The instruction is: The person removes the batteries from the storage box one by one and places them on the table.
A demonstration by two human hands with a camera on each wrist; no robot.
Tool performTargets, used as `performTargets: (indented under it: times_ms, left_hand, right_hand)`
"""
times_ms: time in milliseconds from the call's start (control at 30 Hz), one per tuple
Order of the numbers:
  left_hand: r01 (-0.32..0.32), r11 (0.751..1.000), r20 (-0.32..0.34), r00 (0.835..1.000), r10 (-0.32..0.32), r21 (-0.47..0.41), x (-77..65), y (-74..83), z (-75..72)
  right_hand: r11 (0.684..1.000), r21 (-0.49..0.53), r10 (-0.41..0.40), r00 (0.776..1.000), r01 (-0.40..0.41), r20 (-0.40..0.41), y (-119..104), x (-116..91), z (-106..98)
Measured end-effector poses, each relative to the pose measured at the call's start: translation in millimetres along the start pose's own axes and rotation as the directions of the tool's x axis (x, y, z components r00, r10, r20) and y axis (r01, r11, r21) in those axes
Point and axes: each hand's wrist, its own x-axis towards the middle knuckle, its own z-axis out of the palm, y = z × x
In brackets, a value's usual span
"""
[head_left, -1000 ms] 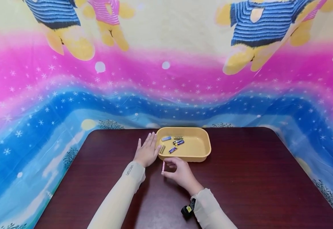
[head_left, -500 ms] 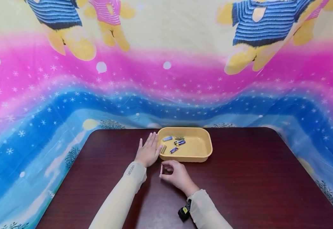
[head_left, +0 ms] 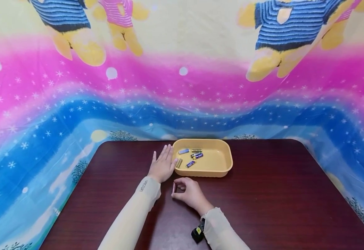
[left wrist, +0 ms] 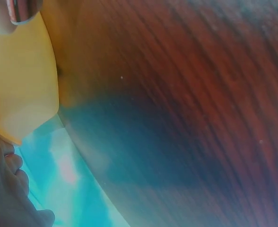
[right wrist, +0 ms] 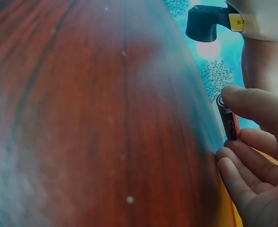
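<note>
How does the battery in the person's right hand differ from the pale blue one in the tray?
The held battery is red and black; the blue battery is pale blue.
The held battery is pinched in the right hand, outside the tray; the blue battery lies inside it, untouched.
Both are small cylinders.

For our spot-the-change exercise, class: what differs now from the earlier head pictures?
The right hand, still pinching its battery, moved a little left and back, away from the tray. Nothing was newly gripped or let go. The left hand stayed at the tray's left side; the other batteries stayed inside it.
</note>
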Motion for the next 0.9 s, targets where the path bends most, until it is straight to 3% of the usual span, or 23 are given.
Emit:
performTargets:
  times_ms: [900]
  left_hand:
    - [0.007, 1.000, 0.022, 1.000, -0.008, 0.017, 3.9, -2.6, 3.5]
  right_hand:
    - [0.992, -0.119, -0.041, 0.999, 0.042, 0.006, 1.4, 1.2, 4.1]
